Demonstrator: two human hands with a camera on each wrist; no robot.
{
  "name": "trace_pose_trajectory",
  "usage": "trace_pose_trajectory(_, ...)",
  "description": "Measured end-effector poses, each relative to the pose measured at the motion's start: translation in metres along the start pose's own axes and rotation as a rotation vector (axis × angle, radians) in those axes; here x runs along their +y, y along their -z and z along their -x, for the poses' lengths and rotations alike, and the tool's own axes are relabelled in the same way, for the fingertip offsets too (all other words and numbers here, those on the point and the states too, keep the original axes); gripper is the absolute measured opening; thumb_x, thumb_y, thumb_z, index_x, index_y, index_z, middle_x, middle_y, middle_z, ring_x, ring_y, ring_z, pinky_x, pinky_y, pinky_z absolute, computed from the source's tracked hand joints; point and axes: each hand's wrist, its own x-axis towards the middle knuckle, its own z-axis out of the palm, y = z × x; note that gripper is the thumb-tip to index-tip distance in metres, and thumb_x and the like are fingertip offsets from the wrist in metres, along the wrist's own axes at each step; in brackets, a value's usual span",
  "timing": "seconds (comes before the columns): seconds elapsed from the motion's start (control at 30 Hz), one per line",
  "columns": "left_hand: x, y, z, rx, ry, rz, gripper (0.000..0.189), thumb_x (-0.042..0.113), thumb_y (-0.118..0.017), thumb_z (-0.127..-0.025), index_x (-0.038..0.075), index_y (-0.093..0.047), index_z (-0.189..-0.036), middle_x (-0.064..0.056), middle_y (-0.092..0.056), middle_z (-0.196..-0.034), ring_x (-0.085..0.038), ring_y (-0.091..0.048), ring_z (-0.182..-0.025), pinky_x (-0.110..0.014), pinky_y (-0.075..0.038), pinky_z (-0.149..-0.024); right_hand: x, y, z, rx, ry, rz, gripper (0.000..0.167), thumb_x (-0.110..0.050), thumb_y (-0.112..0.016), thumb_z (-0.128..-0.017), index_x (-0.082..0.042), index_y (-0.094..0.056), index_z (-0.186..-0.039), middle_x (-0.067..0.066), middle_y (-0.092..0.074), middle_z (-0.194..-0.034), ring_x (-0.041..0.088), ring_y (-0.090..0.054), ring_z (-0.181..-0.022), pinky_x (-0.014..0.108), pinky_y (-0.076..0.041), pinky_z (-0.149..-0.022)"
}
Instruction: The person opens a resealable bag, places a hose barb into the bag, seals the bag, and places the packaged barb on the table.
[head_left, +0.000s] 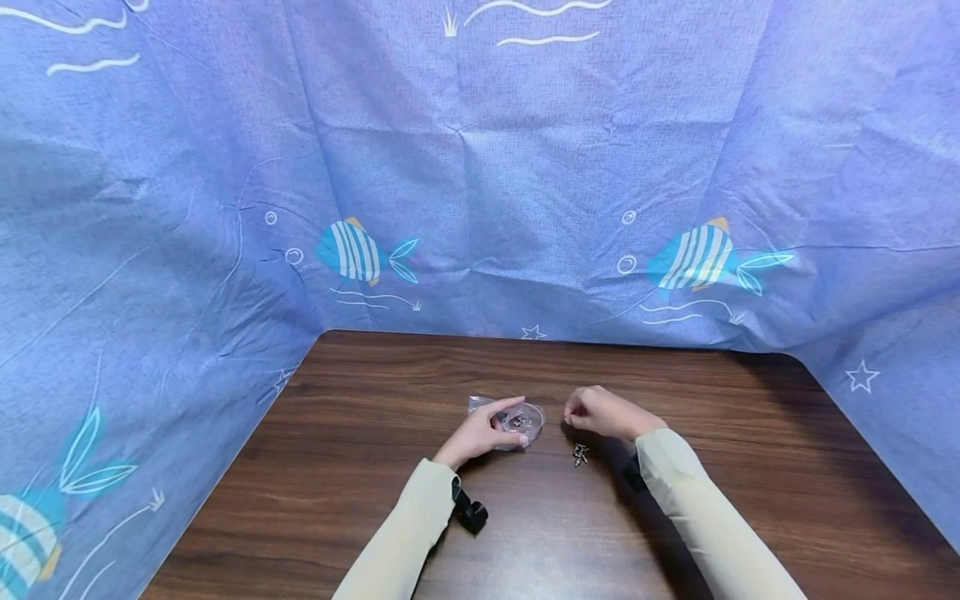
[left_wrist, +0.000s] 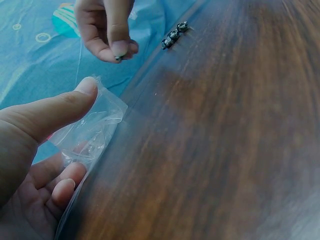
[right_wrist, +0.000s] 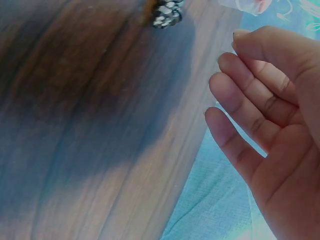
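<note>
A clear plastic bag (head_left: 534, 422) lies on the table in my left hand (head_left: 477, 432), which holds its mouth apart between thumb and curled fingers. A few small metal pieces show inside it in the head view. To the right, my right hand (head_left: 609, 413) is raised near the bag. The left wrist view shows its thumb and fingertips pinching a tiny dark metal piece (left_wrist: 118, 58), seemingly a screw. Closer to me than that hand sits a small pile of shiny metal screws (head_left: 580, 454), also visible in the left wrist view as a dark cluster (left_wrist: 174, 35).
The brown wood-grain table (head_left: 360, 500) extends around both hands. A blue fish-print cloth (head_left: 525, 167) hangs behind and beside it. Black camera straps (head_left: 471, 510) are on the wrists, below pale sleeves.
</note>
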Motion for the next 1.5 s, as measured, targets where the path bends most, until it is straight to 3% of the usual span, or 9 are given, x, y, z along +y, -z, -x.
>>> trace_pose_trajectory(0.27, 0.000, 0.000, 0.000, 0.003, -0.003, -0.002, 0.066, 0.026, -0.079, -0.080, 0.019, -0.052, -0.140, -0.001, -0.051, -0.074, -0.008, -0.044, -0.057, -0.021, -0.037, -0.050, -0.008, 0.003, -0.009, 0.040, 0.053, 0.015, 0.006, -0.006, -0.065, -0.086, -0.008, -0.068, -0.082, -0.004, -0.065, -0.078, 0.002, -0.055, -0.072, 0.022, -0.050, -0.068)
trace_pose_trajectory(0.67, 0.002, 0.000, 0.000, 0.002, -0.011, -0.026, 0.066, 0.025, -0.078, -0.081, 0.018, -0.051, -0.140, -0.004, -0.058, -0.087, -0.007, -0.045, -0.058, -0.020, -0.038, -0.050, -0.025, 0.003, -0.023, 0.076, 0.112, 0.066, 0.005, -0.006, -0.066, -0.087, -0.004, -0.069, -0.084, 0.000, -0.067, -0.081, 0.007, -0.060, -0.074, 0.023, -0.051, -0.069)
trace_pose_trajectory(0.8, 0.002, 0.000, 0.000, 0.001, -0.012, -0.025, 0.065, 0.024, -0.078, -0.081, 0.017, -0.052, -0.140, -0.004, -0.060, -0.093, -0.008, -0.045, -0.059, -0.020, -0.038, -0.051, -0.031, 0.003, -0.027, 0.060, 0.094, 0.060, 0.004, -0.005, -0.066, -0.085, -0.004, -0.070, -0.086, 0.000, -0.067, -0.083, 0.007, -0.060, -0.075, 0.022, -0.052, -0.070)
trace_pose_trajectory(1.17, 0.000, 0.000, 0.000, -0.001, -0.004, 0.012, 0.065, 0.022, -0.079, -0.080, 0.016, -0.052, -0.140, 0.001, -0.050, -0.070, -0.009, -0.044, -0.057, -0.021, -0.037, -0.049, -0.034, -0.002, -0.035, 0.054, 0.107, 0.078, 0.005, -0.002, -0.065, -0.086, -0.005, -0.069, -0.086, 0.001, -0.066, -0.082, 0.006, -0.058, -0.073, 0.021, -0.050, -0.067)
trace_pose_trajectory(1.5, -0.001, 0.000, -0.001, -0.002, -0.005, 0.024, 0.065, 0.024, -0.078, -0.081, 0.018, -0.052, -0.140, 0.002, -0.049, -0.068, -0.009, -0.044, -0.056, -0.021, -0.037, -0.049, -0.038, -0.001, -0.036, 0.035, 0.084, 0.079, 0.005, -0.004, -0.066, -0.086, -0.003, -0.071, -0.088, 0.002, -0.067, -0.084, 0.009, -0.060, -0.076, 0.023, -0.052, -0.071)
